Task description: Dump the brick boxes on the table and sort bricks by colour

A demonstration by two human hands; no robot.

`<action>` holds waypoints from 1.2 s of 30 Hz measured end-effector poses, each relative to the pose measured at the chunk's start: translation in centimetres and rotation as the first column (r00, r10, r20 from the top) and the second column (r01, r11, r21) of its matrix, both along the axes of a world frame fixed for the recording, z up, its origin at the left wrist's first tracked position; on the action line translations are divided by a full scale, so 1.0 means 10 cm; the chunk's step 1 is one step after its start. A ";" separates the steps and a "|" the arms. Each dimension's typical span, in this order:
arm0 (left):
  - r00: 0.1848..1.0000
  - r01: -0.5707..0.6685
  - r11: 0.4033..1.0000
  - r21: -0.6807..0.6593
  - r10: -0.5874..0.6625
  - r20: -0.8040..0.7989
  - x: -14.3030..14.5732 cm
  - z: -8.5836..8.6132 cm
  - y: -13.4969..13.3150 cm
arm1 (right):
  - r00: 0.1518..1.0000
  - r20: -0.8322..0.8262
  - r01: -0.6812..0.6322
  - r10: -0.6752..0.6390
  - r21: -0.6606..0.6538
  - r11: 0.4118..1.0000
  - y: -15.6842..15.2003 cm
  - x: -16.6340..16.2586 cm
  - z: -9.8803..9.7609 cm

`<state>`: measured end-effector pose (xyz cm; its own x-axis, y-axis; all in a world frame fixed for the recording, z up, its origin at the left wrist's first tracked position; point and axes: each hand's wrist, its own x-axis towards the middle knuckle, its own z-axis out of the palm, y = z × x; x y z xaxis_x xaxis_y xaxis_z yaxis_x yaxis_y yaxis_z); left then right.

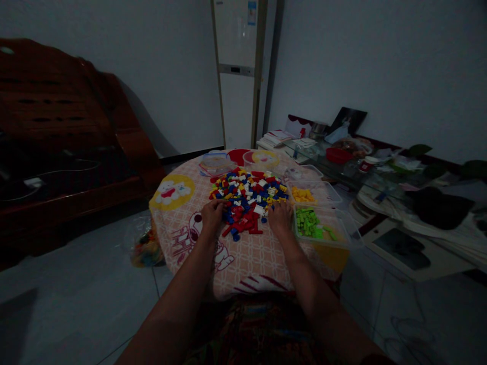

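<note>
A mixed pile of toy building bricks in red, blue, white and yellow lies on the patterned tablecloth. Red bricks gather at its near side. My left hand is at the pile's left edge, its fingers bent together against the bricks. At the right edge rests my right hand, fingers curled down beside yellow and blue pieces. Whatever either hand grips is too dark and small to make out. Right of that hand, green bricks sit in a clear plastic box, with yellow bricks in another behind it.
Clear round tubs and a plastic bag stand at the table's back. A cluttered glass shelf runs along the right. A wooden bench is on the left, with a filled plastic bag on the floor.
</note>
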<state>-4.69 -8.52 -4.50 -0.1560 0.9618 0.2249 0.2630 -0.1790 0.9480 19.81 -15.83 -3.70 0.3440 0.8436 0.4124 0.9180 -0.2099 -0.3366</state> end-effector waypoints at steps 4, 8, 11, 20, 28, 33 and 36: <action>1.000 0.008 1.000 0.020 -0.008 -0.018 -0.02 -0.02 0.01 | 0.999 -0.019 -0.045 0.045 0.000 0.999 0.06 0.04 0.01; 0.999 0.009 1.000 0.015 -0.009 -0.032 -0.02 -0.02 0.01 | 0.988 -0.011 -0.152 0.155 0.138 0.979 0.08 0.06 0.01; 1.000 0.013 1.000 0.011 -0.013 -0.017 -0.01 0.00 0.00 | 0.993 0.009 -0.118 0.118 0.152 0.981 0.05 0.08 -0.01; 1.000 0.011 1.000 0.019 -0.012 0.007 -0.01 -0.01 0.01 | 0.999 -0.046 -0.017 0.019 0.037 0.999 0.09 0.07 -0.08; 1.000 0.011 1.000 0.022 -0.011 0.010 0.00 0.01 -0.01 | 0.913 -0.009 -0.404 0.407 0.102 0.909 0.01 -0.17 -0.17; 0.999 0.004 1.000 0.024 -0.005 0.035 0.01 0.00 0.00 | 0.922 0.016 -0.382 0.386 0.192 0.904 -0.08 -0.13 -0.15; 0.999 0.002 1.000 0.016 -0.003 0.043 0.02 0.00 0.00 | 0.981 -0.009 -0.186 0.193 0.221 0.957 -0.11 -0.02 -0.13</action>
